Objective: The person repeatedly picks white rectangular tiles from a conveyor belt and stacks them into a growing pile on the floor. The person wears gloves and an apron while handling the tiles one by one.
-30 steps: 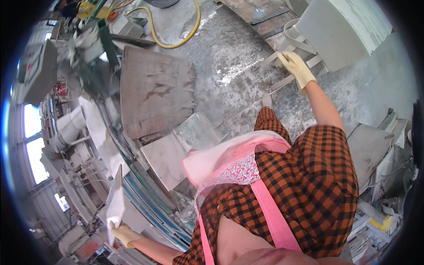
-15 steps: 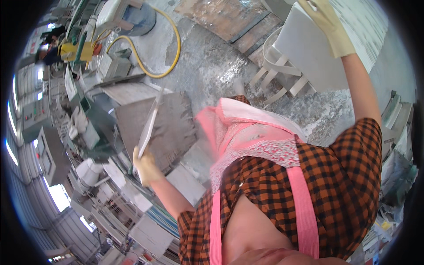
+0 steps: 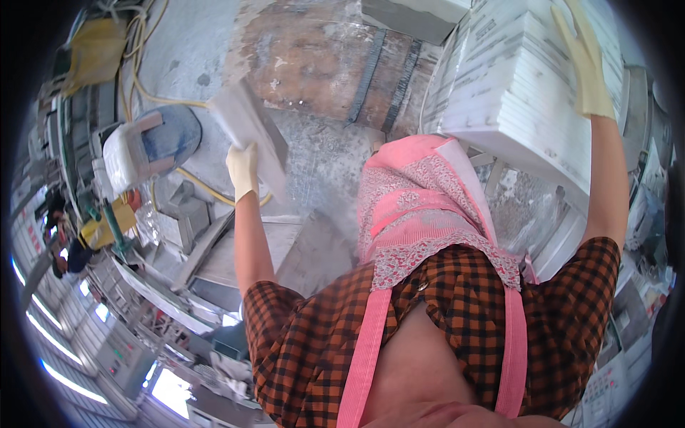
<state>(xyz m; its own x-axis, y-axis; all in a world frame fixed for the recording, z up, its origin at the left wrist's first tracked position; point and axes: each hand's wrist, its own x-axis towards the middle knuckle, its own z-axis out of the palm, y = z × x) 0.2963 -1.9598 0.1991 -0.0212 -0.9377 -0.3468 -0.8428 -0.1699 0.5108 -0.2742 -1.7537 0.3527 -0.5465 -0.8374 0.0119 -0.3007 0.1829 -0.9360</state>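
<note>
My left hand (image 3: pixel 243 168), in a pale yellow glove, grips the near edge of a whitish-grey stone tile (image 3: pixel 246 123). The tile hangs tilted above the floor, its face and one side edge in view. Far to the right, my right hand (image 3: pixel 586 70) wears a matching glove. Its fingers are stretched out, with the thumb apart, along the right side of a large stack of white tiles (image 3: pixel 524 107). Grey streaks run along the stack's edges.
A stained board (image 3: pixel 307 60) with two dark strips lies on the floor ahead. At the left stand a blue tub (image 3: pixel 175 135) and a yellow hose (image 3: pixel 191 184). Stone slabs (image 3: pixel 310 250) lie near my left arm. Another person (image 3: pixel 71 253) is far left.
My left hand has swung forward with the tile, which now shows its broad face instead of a thin edge. The view has turned toward the stack; my right hand remains at it.
</note>
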